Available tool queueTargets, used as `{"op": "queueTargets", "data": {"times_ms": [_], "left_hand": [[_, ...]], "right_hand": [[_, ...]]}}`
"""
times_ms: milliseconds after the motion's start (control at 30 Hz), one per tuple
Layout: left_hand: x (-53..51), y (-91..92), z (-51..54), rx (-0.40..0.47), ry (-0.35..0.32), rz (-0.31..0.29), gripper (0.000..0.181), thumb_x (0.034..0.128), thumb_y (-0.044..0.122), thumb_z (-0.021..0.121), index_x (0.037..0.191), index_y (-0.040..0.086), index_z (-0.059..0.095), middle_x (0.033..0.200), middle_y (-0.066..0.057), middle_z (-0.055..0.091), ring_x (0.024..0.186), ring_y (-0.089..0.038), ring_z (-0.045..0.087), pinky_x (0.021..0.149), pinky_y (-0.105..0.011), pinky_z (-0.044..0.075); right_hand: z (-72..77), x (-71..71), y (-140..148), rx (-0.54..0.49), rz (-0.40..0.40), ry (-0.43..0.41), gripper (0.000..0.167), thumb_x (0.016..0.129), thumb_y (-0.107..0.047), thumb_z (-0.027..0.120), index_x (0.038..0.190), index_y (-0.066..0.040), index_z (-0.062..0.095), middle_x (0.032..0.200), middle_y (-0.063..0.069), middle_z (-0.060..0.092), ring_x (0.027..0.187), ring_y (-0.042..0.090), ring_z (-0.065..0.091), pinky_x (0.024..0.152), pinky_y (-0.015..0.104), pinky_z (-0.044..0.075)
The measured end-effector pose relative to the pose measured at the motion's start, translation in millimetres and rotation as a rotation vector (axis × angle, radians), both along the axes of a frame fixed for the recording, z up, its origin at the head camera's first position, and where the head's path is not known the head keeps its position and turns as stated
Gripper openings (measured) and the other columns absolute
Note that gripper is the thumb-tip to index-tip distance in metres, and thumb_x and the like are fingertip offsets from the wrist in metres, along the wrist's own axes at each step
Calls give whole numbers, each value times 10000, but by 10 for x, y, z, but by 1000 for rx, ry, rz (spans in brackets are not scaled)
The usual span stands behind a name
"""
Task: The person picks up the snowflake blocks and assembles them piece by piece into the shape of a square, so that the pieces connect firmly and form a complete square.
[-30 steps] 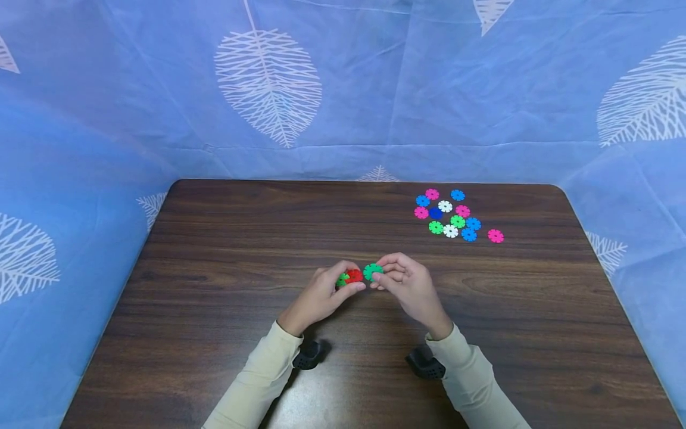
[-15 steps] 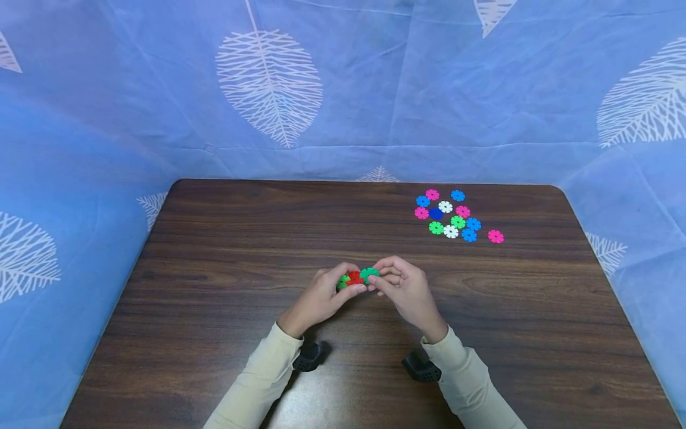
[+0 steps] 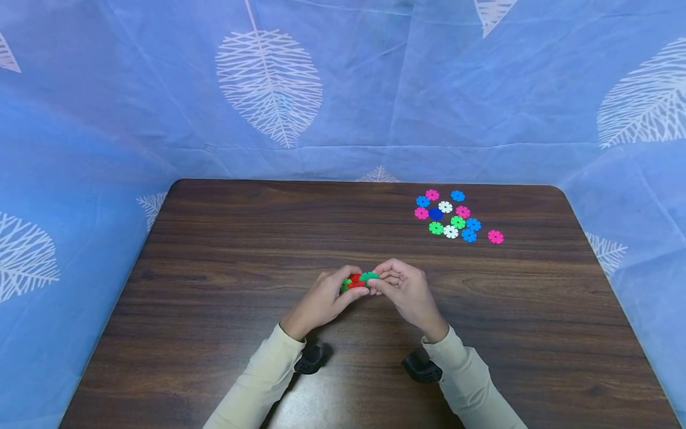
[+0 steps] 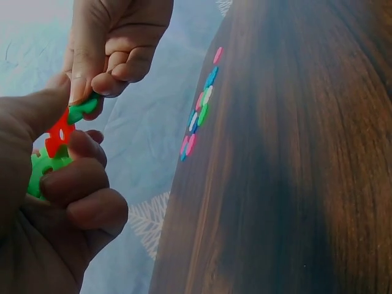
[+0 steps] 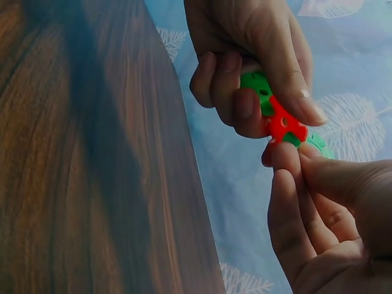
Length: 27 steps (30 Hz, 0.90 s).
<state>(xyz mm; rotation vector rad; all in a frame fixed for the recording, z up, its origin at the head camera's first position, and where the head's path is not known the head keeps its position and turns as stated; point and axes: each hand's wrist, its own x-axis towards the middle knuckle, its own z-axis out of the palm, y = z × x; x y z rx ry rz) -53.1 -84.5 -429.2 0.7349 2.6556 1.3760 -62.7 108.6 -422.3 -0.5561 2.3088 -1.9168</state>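
Between thumb and fingers, the left hand (image 3: 320, 300) holds a red notched disc (image 3: 355, 279) joined to a light green one (image 4: 43, 170). The right hand (image 3: 408, 295) pinches a darker green disc (image 3: 369, 276), whose edge meets the red disc's right side. In the right wrist view the red disc (image 5: 285, 124) lies between the light green disc (image 5: 257, 87) and the darker green disc (image 5: 317, 144). Fingers partly cover all three discs, and how deep the darker green one sits in the red one cannot be told.
Several loose discs lie at the back right of the brown table (image 3: 241, 226): pink (image 3: 495, 236), blue (image 3: 468, 235), white (image 3: 451, 232) and green (image 3: 436, 228). A blue cloth with white leaf patterns (image 3: 375, 89) hangs behind and beside the table. Black wrist devices (image 3: 421, 366) show under both sleeves.
My right hand has moved left, bringing the darker green disc from a small gap away up against the red disc. The held discs have tilted. The loose discs have not moved.
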Motion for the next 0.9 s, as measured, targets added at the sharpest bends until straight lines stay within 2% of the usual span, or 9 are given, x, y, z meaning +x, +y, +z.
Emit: {"op": "queueTargets", "data": {"times_ms": [267, 400, 600, 767, 900], "left_hand": [[-56, 23, 1, 57, 12, 4, 275, 894, 296, 662, 1067, 86, 620, 761, 26, 650, 586, -23, 495, 525, -159, 450], [-69, 24, -19, 72, 28, 15, 261, 891, 301, 664, 1045, 91, 636, 730, 30, 641, 566, -17, 488, 502, -161, 441], [-61, -6, -45, 58, 37, 37, 269, 884, 302, 672, 1037, 82, 659, 859, 5, 664, 668, -54, 548, 568, -160, 478], [-60, -28, -54, 58, 80, 53, 238, 875, 260, 679, 1025, 76, 681, 891, -3, 675, 691, -58, 562, 586, -157, 478], [-58, -49, -69, 78, 93, 45, 235, 871, 240, 682, 1037, 76, 697, 912, -13, 686, 692, -58, 573, 581, -163, 482]], "right_hand": [[49, 1, 32, 90, -29, -8, 169, 828, -47, 704, 962, 31, 637, 832, 172, 704, 672, 41, 671, 588, 346, 588], [51, -4, 58, 97, -23, -37, 192, 836, -71, 703, 990, 20, 635, 863, 169, 707, 693, 56, 682, 595, 354, 588], [8, -15, 154, 99, -20, -117, 259, 849, -102, 698, 1054, 34, 615, 947, 198, 702, 744, 74, 701, 648, 379, 595], [-68, -33, 322, 115, -38, -101, 269, 871, -96, 672, 1061, 79, 599, 958, 212, 699, 766, 78, 705, 676, 381, 592], [-149, -76, 513, 176, -71, -111, 246, 886, -106, 658, 1047, 71, 604, 936, 206, 703, 760, 84, 704, 696, 358, 592]]}}
